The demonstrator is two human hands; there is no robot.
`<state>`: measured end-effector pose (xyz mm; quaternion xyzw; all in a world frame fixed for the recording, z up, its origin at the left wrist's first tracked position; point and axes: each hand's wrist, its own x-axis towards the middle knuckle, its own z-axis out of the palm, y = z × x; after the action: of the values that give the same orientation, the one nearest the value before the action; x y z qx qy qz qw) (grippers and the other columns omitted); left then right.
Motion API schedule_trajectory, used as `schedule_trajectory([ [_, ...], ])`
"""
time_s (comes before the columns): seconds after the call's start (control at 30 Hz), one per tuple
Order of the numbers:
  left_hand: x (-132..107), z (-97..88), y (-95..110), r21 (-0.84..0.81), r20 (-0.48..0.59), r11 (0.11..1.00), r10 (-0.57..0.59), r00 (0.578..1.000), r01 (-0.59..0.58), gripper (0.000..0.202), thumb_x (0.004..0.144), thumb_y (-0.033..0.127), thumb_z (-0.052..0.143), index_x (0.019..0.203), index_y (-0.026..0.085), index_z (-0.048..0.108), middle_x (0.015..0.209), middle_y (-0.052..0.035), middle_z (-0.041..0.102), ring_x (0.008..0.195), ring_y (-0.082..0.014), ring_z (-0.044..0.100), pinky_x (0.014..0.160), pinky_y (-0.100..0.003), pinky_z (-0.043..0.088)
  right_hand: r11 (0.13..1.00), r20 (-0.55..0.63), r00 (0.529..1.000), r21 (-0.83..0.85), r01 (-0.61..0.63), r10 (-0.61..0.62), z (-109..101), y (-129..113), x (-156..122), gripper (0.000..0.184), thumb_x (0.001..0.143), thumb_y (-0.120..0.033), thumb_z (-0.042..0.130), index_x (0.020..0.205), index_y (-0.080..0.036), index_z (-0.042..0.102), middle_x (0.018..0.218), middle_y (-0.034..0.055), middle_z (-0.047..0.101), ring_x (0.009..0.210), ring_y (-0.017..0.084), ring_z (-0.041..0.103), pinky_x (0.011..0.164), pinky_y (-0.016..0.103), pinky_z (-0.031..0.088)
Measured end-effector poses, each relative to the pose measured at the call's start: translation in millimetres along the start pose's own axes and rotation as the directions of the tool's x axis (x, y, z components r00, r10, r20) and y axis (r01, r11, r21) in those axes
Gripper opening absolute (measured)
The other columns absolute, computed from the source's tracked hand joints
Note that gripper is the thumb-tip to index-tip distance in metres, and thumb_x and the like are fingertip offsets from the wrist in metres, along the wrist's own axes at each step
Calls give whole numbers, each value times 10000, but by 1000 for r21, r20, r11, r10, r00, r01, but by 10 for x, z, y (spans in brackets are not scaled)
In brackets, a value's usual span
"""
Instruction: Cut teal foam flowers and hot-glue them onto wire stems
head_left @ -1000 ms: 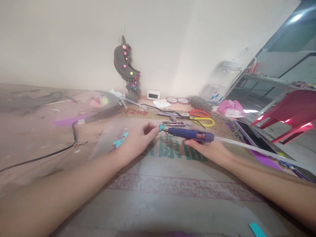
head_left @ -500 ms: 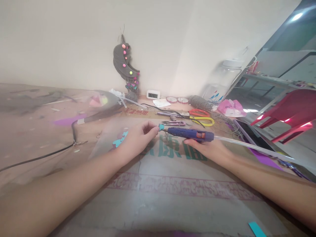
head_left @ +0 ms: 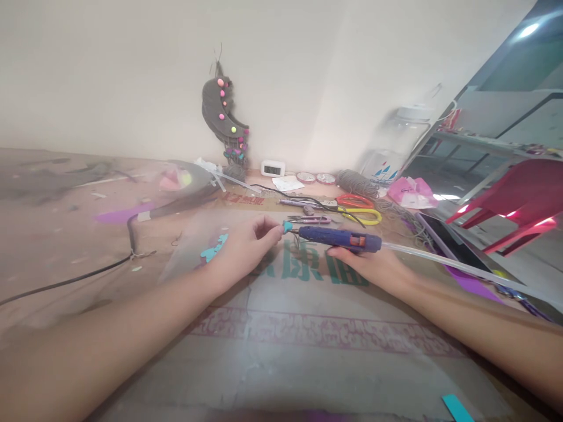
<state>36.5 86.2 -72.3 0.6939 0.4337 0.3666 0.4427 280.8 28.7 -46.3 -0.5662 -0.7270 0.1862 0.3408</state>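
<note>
Between the thumb and fingers of my left hand (head_left: pixel 250 246) is a small teal piece (head_left: pixel 287 227), its exact shape too small to tell. My right hand (head_left: pixel 373 264) grips a blue hot glue gun (head_left: pixel 334 237) from below. The gun's nozzle points left and meets or nearly meets the teal piece. A clear glue stick (head_left: pixel 440 262) trails from the gun's back end to the right. Several teal cut-outs (head_left: pixel 213 251) lie on the sheet beside my left wrist, partly hidden by it.
Snips (head_left: pixel 310 220), yellow-handled scissors (head_left: pixel 363 215) and a red-handled tool (head_left: pixel 354 201) lie behind the gun. A grey yarn skein (head_left: pixel 356 183), a white clock (head_left: pixel 272 168) and a plastic bottle (head_left: pixel 396 146) stand by the wall. A decorated crescent (head_left: pixel 220 111) leans there. A phone (head_left: pixel 457 240) lies right.
</note>
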Motion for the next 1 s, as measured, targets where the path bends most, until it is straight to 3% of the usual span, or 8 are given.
schedule_trajectory([
  [0.5,-13,1,29,-26,13,999,-30,999,30,273,873,473,592,852,201,605,768,-3,611,600,-119,542,512,-230,435,999,11,999,-4,-53,53,-5,-45,-16,230,779,-438,668,737,-224,597,645,-28,593,612,177,536,569,256,425],
  [1.0,-8,6,17,-28,9,1000,0,1000,1,246,890,448,591,835,208,603,772,2,602,682,-132,548,600,-240,435,999,24,999,-16,-31,31,-5,-16,-15,230,803,-414,650,721,-220,557,638,-32,544,603,164,502,561,253,383],
])
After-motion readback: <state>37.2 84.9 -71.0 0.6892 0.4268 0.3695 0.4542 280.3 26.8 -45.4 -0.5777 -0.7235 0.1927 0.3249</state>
